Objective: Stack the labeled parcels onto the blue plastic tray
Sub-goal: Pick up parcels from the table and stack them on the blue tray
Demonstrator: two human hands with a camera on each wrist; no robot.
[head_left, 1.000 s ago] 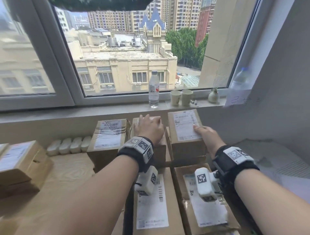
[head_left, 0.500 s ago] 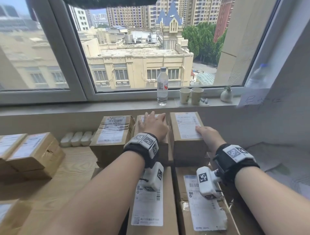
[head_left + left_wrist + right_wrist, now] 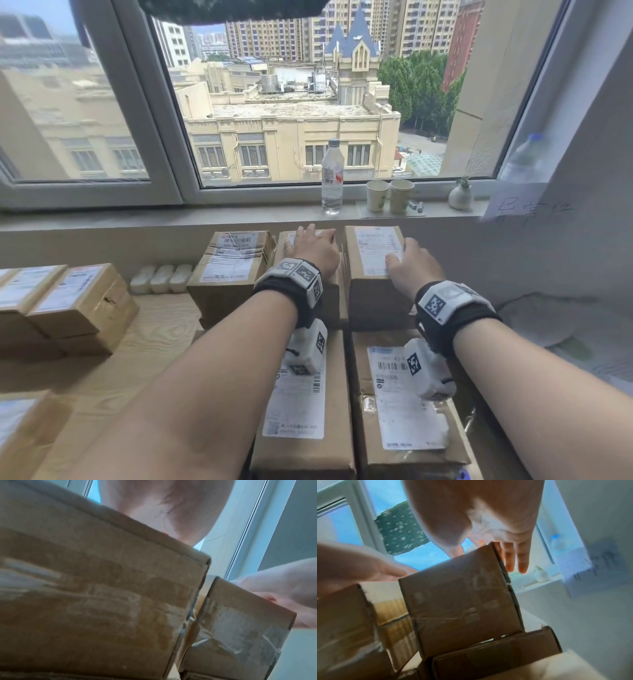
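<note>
Head view: left hand (image 3: 317,251) lies flat on the middle parcel (image 3: 329,294) by the windowsill wall, right hand (image 3: 412,265) spread flat on the right parcel (image 3: 371,270). I'd press both level and square their edges. Open wood remains left; the blue tray isn't visible.

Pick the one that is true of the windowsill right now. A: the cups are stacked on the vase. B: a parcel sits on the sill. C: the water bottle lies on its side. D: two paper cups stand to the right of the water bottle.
D: in the head view the two paper cups stand side by side just right of the upright water bottle.
</note>
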